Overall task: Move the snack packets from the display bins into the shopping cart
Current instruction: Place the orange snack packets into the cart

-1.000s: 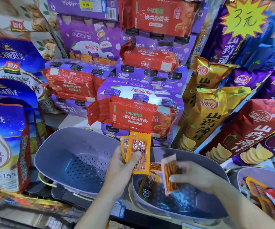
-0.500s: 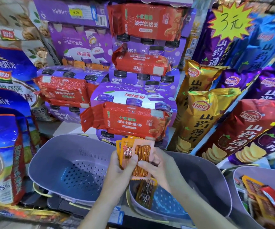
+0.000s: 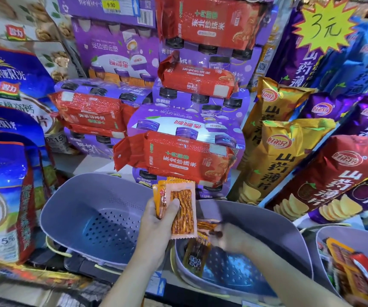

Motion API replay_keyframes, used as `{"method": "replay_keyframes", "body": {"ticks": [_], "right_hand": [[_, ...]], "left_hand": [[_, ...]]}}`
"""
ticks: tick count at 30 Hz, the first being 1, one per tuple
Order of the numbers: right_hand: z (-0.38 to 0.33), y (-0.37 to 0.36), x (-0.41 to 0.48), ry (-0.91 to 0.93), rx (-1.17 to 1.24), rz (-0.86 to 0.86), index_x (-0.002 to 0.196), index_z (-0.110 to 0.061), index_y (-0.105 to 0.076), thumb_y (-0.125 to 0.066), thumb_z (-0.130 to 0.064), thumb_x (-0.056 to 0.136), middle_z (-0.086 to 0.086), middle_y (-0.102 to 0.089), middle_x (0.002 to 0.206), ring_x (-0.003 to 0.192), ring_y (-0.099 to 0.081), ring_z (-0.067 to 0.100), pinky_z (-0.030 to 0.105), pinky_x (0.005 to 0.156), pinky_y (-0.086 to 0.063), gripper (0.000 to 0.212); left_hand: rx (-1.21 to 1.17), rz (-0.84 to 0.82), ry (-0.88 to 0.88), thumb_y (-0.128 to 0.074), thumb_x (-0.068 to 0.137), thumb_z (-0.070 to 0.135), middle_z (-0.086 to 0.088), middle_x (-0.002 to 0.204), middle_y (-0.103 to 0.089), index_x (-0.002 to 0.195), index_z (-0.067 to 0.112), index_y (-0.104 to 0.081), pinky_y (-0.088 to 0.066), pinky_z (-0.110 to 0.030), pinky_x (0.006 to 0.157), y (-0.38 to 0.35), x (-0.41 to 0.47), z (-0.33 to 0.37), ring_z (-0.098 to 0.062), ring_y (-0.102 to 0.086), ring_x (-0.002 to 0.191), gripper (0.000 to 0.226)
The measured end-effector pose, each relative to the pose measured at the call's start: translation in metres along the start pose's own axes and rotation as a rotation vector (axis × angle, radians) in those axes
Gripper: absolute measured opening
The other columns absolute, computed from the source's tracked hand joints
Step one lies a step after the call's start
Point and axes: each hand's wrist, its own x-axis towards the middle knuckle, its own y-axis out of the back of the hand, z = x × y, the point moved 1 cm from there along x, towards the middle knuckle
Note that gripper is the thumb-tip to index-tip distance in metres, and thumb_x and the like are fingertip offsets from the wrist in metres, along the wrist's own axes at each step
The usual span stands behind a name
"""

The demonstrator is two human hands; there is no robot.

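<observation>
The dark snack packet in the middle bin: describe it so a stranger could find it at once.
Find the middle bin of three grey ones along the bottom. Inside, beneath the orange packets in the left hand, lies one dark packet. Unlike them, it is brownish with a black label.

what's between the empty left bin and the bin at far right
A third bin, holding a dark packet, with the right hand low inside it. The head view shows this.
</observation>
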Motion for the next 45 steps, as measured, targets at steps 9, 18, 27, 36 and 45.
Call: {"method": "replay_keyframes", "body": {"ticks": [9,18,27,36,45], "right_hand": [[0.001,-0.020,0.015,-0.146,0.354,0.040,0.122,-0.013,-0.069,-0.072,-0.012,0.095,0.009,-0.072,0.118,0.109,-0.067,0.023,0.038,0.104,-0.052,0.027],[-0.006,-0.042,0.018,-0.261,0.641,-0.039,0.120,-0.003,-0.066,-0.072,-0.006,0.094,0.022,-0.068,0.128,0.120,-0.065,0.038,0.052,0.104,-0.053,0.026],[-0.011,-0.035,0.010,-0.246,0.516,-0.019,0.102,-0.018,-0.072,-0.080,-0.013,0.089,0.000,-0.072,0.107,0.096,-0.064,0.016,0.027,0.090,-0.048,0.016],[-0.015,-0.038,0.011,-0.198,0.394,0.007,0.120,-0.008,-0.068,-0.078,-0.011,0.090,0.011,-0.068,0.128,0.113,-0.065,0.024,0.030,0.098,-0.052,0.032],[-0.020,-0.035,0.014,-0.088,-0.116,-0.105,0.135,-0.002,-0.056,-0.065,-0.018,0.099,0.013,-0.061,0.132,0.118,-0.062,0.026,0.038,0.104,-0.051,0.040]], "left_hand": [[0.035,-0.001,-0.030,-0.086,0.054,0.083,-0.001,0.114,-0.081,0.108,0.044,-0.070,-0.062,-0.054,0.092,-0.003,-0.005,0.004,-0.024,-0.079,0.103,0.068],[0.060,-0.013,-0.033,-0.085,0.063,0.077,0.000,0.114,-0.081,0.108,0.044,-0.069,-0.063,-0.051,0.090,-0.002,-0.004,0.004,-0.022,-0.079,0.104,0.058],[0.065,0.005,-0.027,-0.078,0.077,0.057,0.000,0.112,-0.081,0.119,0.027,-0.066,-0.066,-0.039,0.083,-0.002,-0.004,0.003,-0.021,-0.079,0.103,0.054],[0.093,0.007,-0.016,-0.081,0.078,0.061,0.001,0.114,-0.081,0.111,0.038,-0.069,-0.061,-0.049,0.093,-0.001,-0.003,0.001,-0.020,-0.078,0.105,0.042],[0.110,0.018,-0.021,-0.078,0.077,0.060,0.002,0.113,-0.081,0.116,0.033,-0.067,-0.062,-0.050,0.093,-0.002,-0.005,0.003,-0.019,-0.078,0.105,0.048]]}}
